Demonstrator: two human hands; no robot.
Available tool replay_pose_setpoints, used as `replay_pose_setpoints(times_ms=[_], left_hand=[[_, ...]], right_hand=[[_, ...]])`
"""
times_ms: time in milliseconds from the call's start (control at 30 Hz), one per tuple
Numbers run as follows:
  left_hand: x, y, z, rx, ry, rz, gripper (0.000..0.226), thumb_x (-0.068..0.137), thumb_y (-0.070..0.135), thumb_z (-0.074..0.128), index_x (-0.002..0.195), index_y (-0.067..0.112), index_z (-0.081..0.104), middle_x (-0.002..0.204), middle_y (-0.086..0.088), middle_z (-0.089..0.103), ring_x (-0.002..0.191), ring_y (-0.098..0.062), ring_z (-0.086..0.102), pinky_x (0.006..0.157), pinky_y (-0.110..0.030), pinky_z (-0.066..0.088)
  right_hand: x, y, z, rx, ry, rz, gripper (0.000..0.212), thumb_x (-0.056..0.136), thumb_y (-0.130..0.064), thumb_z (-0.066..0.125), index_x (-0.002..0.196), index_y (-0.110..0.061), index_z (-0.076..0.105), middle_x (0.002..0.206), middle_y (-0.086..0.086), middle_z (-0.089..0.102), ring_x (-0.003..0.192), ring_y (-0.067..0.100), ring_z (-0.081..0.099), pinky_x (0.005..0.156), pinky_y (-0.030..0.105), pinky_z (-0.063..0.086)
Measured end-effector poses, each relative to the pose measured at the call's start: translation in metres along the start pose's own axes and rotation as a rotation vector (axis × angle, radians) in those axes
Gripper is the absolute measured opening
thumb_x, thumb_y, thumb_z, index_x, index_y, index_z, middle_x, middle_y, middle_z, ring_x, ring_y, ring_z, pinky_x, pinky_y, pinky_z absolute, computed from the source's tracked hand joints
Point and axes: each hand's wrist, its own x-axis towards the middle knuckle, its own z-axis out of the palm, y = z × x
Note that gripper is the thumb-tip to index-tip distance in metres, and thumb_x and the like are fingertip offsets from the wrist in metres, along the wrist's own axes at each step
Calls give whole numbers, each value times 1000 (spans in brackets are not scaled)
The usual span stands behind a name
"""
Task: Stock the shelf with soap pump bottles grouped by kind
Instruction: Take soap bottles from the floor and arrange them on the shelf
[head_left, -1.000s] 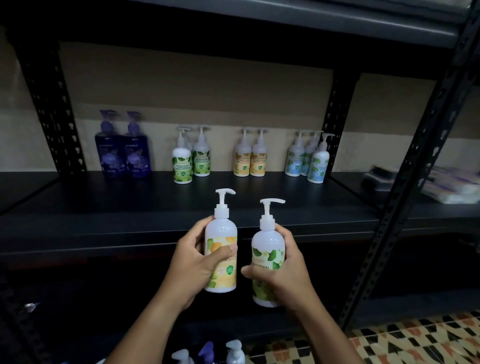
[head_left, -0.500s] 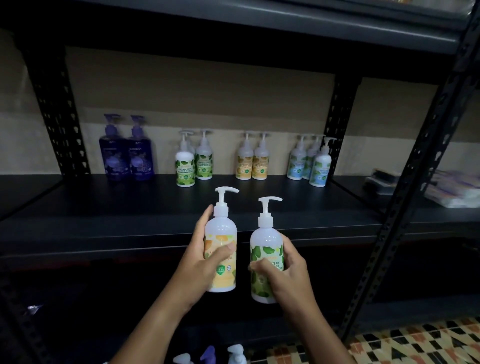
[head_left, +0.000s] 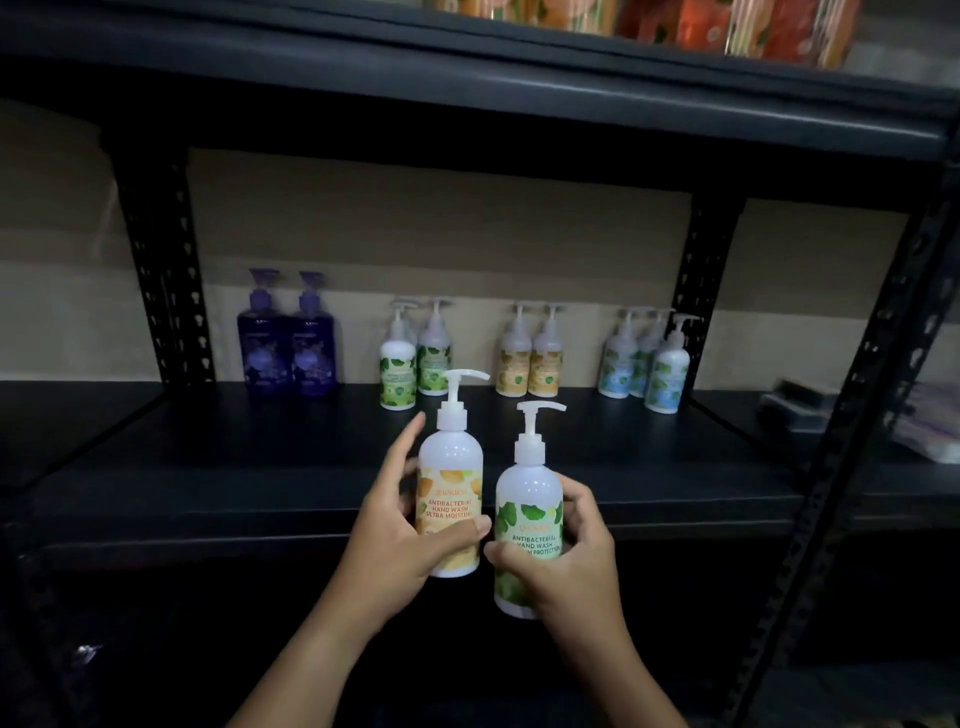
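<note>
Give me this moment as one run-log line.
left hand: holds orange-label bottle | right hand: holds green-label bottle | both upright before shelf | not yet placed

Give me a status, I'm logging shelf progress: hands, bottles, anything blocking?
Left hand grips orange-label bottle; right hand grips green-label bottle. Both in front of shelf. Path to matching groups unobstructed.

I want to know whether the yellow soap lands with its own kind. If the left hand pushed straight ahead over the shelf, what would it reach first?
Probably open black shelf board first. Beyond it, the left hand with its yellow-labelled white pump bottle lines up nearer the green-labelled bottles than the yellow pair, though depth is unclear.
</note>
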Motion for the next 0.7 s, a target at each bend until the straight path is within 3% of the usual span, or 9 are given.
replay_pose_setpoints(times_ms=[200, 500, 700], left_hand=[[18, 7, -16, -11, 159, 87, 85, 66, 2, 92, 138, 31, 57, 127, 21, 68, 111, -6, 71, 85, -25, 60], [40, 4, -33, 46, 342, 165, 86, 71, 4, 91, 143, 34, 55, 112, 29, 72, 100, -4, 74, 77, -17, 58], [55, -10, -50, 114, 398, 179, 89, 71, 16, 93, 144, 43, 51, 124, 18, 70, 106, -1, 71, 92, -33, 59]], right_hand=[[27, -6, 18, -38, -11, -120, 67, 62, 6, 91, 118, -22, 65, 105, -2, 74, 93, 18, 74, 77, 32, 61], [71, 4, 45, -171, -58, -164, 69, 65, -8, 93, 122, -32, 63, 107, -12, 73, 97, 8, 70, 84, 28, 58], [102, 21, 64, -232, -55, -113, 72, 60, -12, 96, 119, -33, 62, 106, -12, 73, 95, 9, 71, 84, 34, 61]])
